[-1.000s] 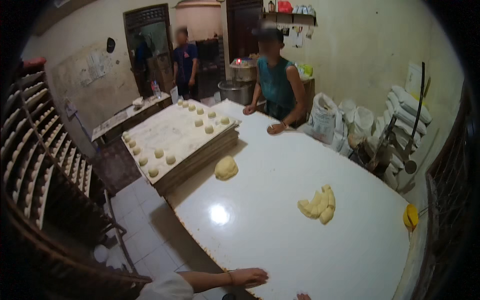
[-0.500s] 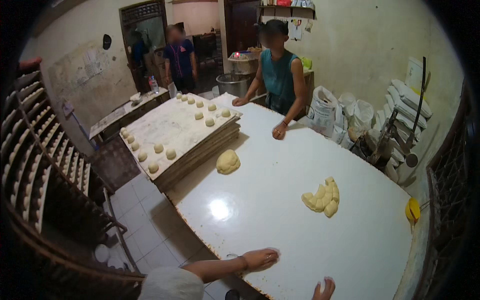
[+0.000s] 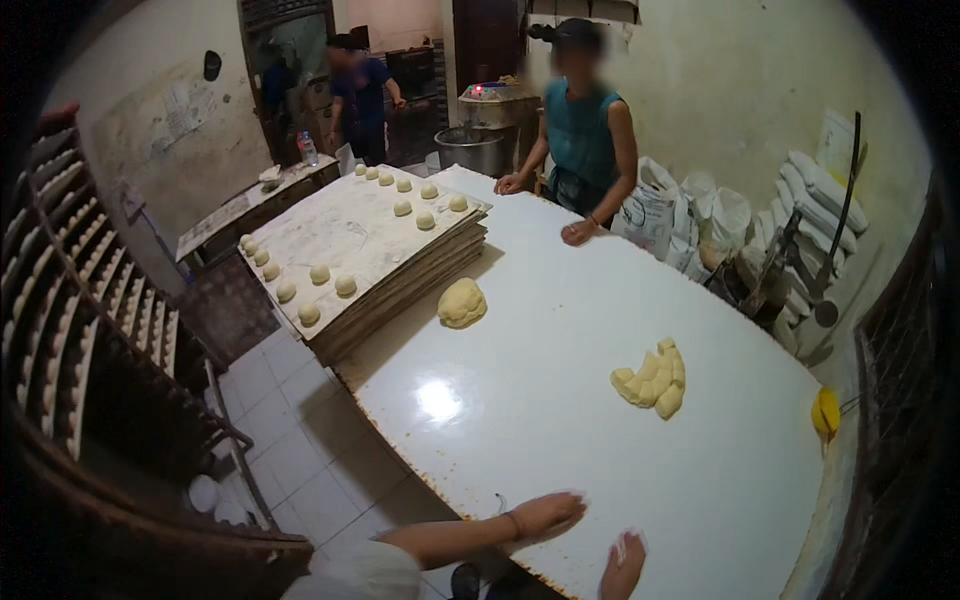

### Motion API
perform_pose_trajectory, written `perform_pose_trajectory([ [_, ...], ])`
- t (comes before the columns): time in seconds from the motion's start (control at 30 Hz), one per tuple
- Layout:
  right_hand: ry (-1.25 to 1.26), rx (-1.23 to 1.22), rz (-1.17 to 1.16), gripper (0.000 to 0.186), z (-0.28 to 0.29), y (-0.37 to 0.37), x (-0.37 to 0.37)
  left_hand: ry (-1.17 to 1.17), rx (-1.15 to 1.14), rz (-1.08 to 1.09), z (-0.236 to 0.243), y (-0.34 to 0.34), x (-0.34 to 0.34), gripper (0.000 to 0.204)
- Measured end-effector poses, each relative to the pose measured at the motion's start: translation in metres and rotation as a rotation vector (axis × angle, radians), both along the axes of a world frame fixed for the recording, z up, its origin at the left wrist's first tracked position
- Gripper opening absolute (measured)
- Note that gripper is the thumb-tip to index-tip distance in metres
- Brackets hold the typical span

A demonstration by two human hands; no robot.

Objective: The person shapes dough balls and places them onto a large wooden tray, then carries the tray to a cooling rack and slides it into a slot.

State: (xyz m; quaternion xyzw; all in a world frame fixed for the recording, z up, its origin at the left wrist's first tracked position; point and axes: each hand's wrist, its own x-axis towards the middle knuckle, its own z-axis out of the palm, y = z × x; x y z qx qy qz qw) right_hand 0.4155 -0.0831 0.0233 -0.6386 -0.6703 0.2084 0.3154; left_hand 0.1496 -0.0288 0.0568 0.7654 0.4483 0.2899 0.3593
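Observation:
At the near edge of the white table (image 3: 560, 420), my left hand (image 3: 548, 514) lies palm down, fingers bent and pressed together, slightly blurred at the tips. Beside it my right hand (image 3: 624, 566) rests on the tabletop with curled fingers. Whatever is under either palm is hidden. Farther off to the right sits a cluster of cut dough pieces (image 3: 650, 382). A larger lump of dough (image 3: 462, 303) lies alone near the stack of boards. Neither hand touches the dough that shows.
Several dough balls (image 3: 345, 285) sit on a floured board (image 3: 350, 220) topping a stack. A co-worker in a teal top (image 3: 580, 140) has both hands on the far table edge. A loaded rack (image 3: 90, 290) stands left; sacks (image 3: 650, 215) and a yellow scoop (image 3: 825, 412) are at right.
Both my hands have shifted, the left to the right and the right slightly up and left, its fingers now curled in. The view has moved slightly. A person at the back has bent and stretched an arm.

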Motion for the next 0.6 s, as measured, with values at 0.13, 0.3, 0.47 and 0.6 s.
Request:
perform_pose_trajectory([
  [0.13, 0.018, -0.131, -0.029, 0.037, -0.023, -0.055, 0.074, -0.020, -0.023, -0.107, -0.050, 0.001, -0.071, 0.026],
  [0.3, -0.037, 0.078, -0.030, 0.036, 0.005, 0.023, -0.003, 0.022, 0.317, 0.127, -0.073, 0.039, -0.020, 0.030],
  [0.47, 0.160, -0.353, 0.000, 0.038, -0.013, -0.032, 0.063, 0.138, 0.268, -0.253, -0.053, 0.010, -0.092, 0.030],
  [0.6, 0.001, 0.040, -0.083, 0.039, 0.001, 0.044, 0.028, 0.091, 0.138, 0.083, 0.000, 0.046, -0.034, 0.030],
])
